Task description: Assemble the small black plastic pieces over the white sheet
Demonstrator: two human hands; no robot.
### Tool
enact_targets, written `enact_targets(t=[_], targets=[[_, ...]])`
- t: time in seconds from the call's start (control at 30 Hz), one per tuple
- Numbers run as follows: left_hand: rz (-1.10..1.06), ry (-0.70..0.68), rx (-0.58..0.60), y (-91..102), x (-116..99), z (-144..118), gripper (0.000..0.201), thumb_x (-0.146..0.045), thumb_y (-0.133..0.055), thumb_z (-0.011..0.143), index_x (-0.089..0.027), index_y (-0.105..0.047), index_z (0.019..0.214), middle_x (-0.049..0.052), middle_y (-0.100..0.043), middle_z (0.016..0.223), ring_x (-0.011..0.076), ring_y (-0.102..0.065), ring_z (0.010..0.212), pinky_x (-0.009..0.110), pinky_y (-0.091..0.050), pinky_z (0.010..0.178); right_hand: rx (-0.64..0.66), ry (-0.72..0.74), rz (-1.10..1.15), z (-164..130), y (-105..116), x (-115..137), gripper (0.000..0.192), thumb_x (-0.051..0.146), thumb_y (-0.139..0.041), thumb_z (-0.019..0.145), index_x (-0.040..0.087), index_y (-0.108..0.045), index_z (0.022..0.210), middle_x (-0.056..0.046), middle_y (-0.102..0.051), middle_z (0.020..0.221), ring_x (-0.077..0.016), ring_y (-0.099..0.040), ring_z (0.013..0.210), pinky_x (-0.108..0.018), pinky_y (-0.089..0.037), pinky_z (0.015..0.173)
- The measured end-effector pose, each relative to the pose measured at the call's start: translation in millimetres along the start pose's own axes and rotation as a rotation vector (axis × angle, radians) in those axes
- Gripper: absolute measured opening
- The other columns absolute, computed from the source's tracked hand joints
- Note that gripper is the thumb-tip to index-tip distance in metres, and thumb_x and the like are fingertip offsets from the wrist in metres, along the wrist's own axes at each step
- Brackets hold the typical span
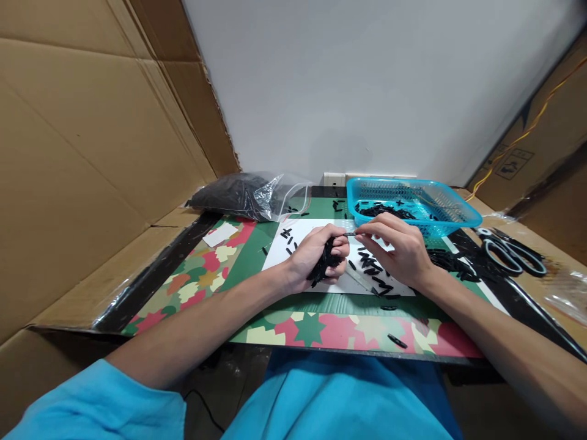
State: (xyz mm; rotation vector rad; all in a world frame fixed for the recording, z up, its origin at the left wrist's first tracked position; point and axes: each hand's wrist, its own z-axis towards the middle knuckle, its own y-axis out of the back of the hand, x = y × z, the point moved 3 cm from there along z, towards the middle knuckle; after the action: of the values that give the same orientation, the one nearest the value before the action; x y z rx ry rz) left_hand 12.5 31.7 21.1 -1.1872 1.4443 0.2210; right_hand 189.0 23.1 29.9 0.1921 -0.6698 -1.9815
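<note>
Near the frame's centre, our left hand [316, 256] is clenched around a bunch of black tubes [324, 264], keeping them ready, while our right hand [397, 250] pinches a thin rod [350, 234] toward them. The blue basket [452, 211] sits just beyond.

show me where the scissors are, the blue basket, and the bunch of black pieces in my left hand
scissors [510, 252], head view, on the handle loops.
blue basket [458, 211], head view, on its right rim.
bunch of black pieces [324, 264], head view, on the part showing below the left hand's curled fingers.
</note>
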Motion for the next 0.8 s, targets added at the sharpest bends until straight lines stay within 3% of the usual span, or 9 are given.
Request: enact_targets(t=[0.2, 0.47, 0.63, 0.8], targets=[[0.029, -0.048, -0.009, 0.8, 0, 0, 0.035, -0.041, -0.061, 0.089, -0.021, -0.040, 0.069, -0.009, -0.037, 0.060, 0.0063, -0.040, 0.035, 0.019, -0.025, 0.032, 0.058, -0.223, 0.206, 1, -5, 2, 0.012, 0.026, -0.062, 0.101, 0.019, -0.070, 0.097, -0.002, -0.063, 0.076, -0.0135, -0.053, 0.063, -0.028, -0.044, 0.059], [0.135, -0.108, -0.049, -4.3, -1, -2, 0.036, -0.045, -0.064, 0.087, -0.021, -0.042, 0.072, -0.009, -0.039, 0.058, 0.0066, -0.042, 0.035, 0.018, -0.025, 0.031, 0.125, -0.507, 0.474, 0, -14, 2, 0.021, 0.032, -0.064, 0.097, 0.017, -0.070, 0.084, -0.001, -0.066, 0.074, -0.0128, -0.056, 0.065, -0.025, -0.045, 0.058], [0.177, -0.181, -0.073, -5.3, -2, -1, 0.039, -0.045, -0.067, 0.085, -0.021, -0.040, 0.070, -0.009, -0.039, 0.058, 0.0057, -0.045, 0.036, 0.016, -0.028, 0.033, 0.171, -0.642, 0.757, -3, -20, -2, 0.026, 0.039, -0.068, 0.094, 0.017, -0.069, 0.080, 0.001, -0.061, 0.069, -0.0105, -0.051, 0.057, -0.023, -0.041, 0.052], [0.167, -0.168, -0.059, -4.2, -1, -1, 0.038, -0.045, -0.066, 0.086, -0.021, -0.041, 0.071, -0.010, -0.039, 0.057, 0.0057, -0.044, 0.035, 0.016, -0.028, 0.032, 0.181, -0.738, 0.847, -6, -23, -3, 0.026, 0.040, -0.071, 0.091, 0.016, -0.068, 0.080, 0.002, -0.058, 0.066, -0.0098, -0.051, 0.052, -0.023, -0.040, 0.048]])
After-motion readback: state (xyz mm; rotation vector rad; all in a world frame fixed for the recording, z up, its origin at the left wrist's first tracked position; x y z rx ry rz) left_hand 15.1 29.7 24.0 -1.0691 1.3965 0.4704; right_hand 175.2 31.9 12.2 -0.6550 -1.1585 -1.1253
